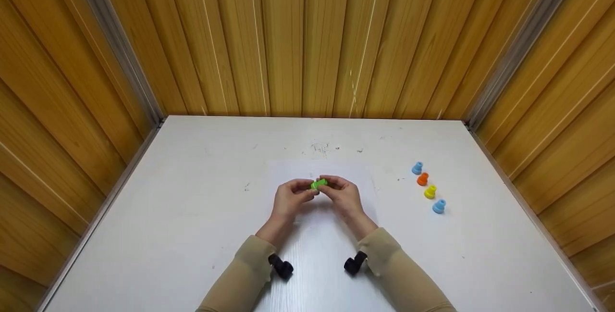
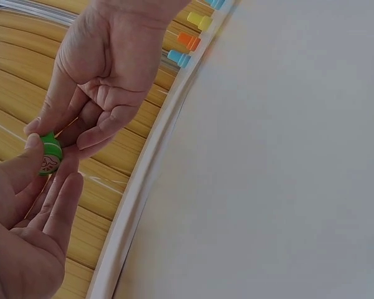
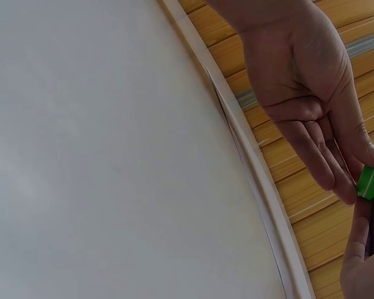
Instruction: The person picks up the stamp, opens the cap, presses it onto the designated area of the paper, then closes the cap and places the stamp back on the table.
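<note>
Both hands meet over the middle of the table around a small green toy stamp. My left hand pinches one end of it between thumb and fingers, while my right hand pinches the other end. In the left wrist view, a round face with a line drawing shows on the stamp, and the left thumb lies along its edge. Seen from the right wrist, the stamp is cut by the frame's edge, with the left hand above it. Fingers hide part of it.
A faint white sheet of paper lies beneath the hands. To the right, a slanting row of stamps stands on the white table: a blue one, an orange one, a yellow one and another blue one. Wood-patterned walls enclose the table.
</note>
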Available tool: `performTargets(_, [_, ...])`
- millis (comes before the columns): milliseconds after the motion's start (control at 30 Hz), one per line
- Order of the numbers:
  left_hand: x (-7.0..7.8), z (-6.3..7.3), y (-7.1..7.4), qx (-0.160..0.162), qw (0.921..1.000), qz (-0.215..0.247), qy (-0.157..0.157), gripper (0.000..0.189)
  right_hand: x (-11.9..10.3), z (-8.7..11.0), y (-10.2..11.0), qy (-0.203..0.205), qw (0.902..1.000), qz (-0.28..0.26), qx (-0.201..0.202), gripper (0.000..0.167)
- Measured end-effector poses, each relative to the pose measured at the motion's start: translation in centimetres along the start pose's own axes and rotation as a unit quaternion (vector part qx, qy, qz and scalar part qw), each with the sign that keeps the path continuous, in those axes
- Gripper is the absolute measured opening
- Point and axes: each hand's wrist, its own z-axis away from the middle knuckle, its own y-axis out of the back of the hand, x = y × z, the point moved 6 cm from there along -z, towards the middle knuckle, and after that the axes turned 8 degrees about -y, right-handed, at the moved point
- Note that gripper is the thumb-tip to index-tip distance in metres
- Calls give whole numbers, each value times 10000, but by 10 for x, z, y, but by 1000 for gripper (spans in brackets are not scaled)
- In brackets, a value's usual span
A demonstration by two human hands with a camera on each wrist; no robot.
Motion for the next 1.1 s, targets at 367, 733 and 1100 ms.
performTargets(367, [0, 0, 1, 161, 9998, 100, 16, 24, 2, 1, -2, -94, 9999, 40, -29, 30])
performTargets(733, [2, -1, -3, -55, 9999, -108, -92, 34, 4, 0, 0, -125, 9992, -383, 64, 36])
performTargets(1100, [4, -3, 13, -771, 9721, -2209, 157, 70, -1, -5, 9, -90, 9987, -484, 149, 35])
